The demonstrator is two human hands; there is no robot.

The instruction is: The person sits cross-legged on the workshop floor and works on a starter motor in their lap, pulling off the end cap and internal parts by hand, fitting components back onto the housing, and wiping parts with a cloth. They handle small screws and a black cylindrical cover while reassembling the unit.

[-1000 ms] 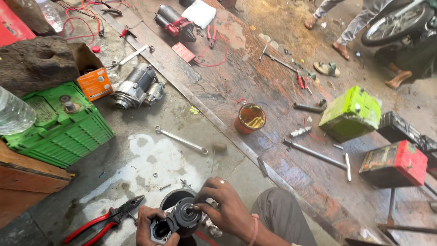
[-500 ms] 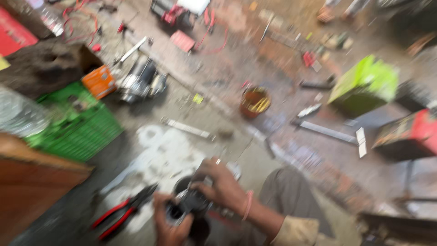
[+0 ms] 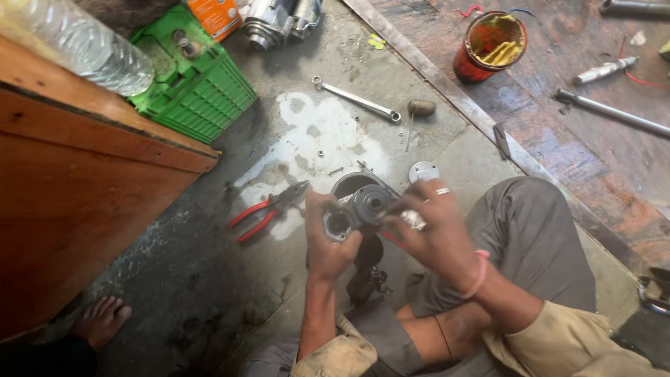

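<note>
A round metal motor part (image 3: 368,207) is being held just above the floor (image 3: 209,293), right of the red pliers (image 3: 269,209), clasped by the left hand (image 3: 328,241) and steadied by the right hand (image 3: 433,234), each grip closed on it, seemingly for inspection.

Dull grey metal motor housing (image 3: 363,208), red plastic-handled pliers (image 3: 269,209), shiny steel spanner (image 3: 356,100), rough stained concrete floor (image 3: 209,293), matt wooden board (image 3: 84,202), perhaps plastic green crate (image 3: 202,91).

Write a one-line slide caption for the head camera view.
Both hands, left hand and right hand, hold a grey metal motor housing above a concrete floor, red-handled pliers lying nearby.
</note>
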